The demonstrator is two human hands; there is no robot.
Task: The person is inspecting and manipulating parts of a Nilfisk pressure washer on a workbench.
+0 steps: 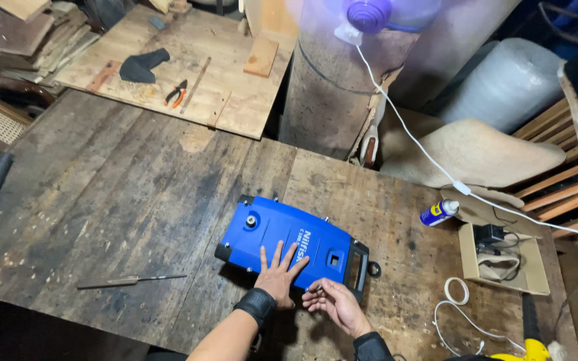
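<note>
Two hands: both are seen at the near edge of the blue housing, at the bottom of the view.
Blue housing (287,244): a flat plastic machine cover with black trim, laid slantwise on the surface (122,200), near the front edge and right of centre. A round metal fitting is seen near its far-left corner, a square recess near its right end.
Left hand (277,273): released, fingers spread, palm pressed flat on the housing's near edge. A black wrist strap is worn.
Right hand (334,304): fingers curled around a small thin item at the fingertips, held at the housing's lower right edge; the item is too small to be identified. A dark cuff is seen at the wrist.
Black ring (374,269): laid just beside the housing's right end.
Long thin metal tool (130,281): laid flat, well to the left of the hands.
Spray can (438,212): blue and yellow, on its side, right of the housing.
Cardboard tray (502,257): at the right edge, dark adapter and cables held inside.
White cable (459,309): coiled near the tray, front right.
Pliers (176,93): orange-handled, on the far plywood board (188,60), beside a black cloth (140,67).
</note>
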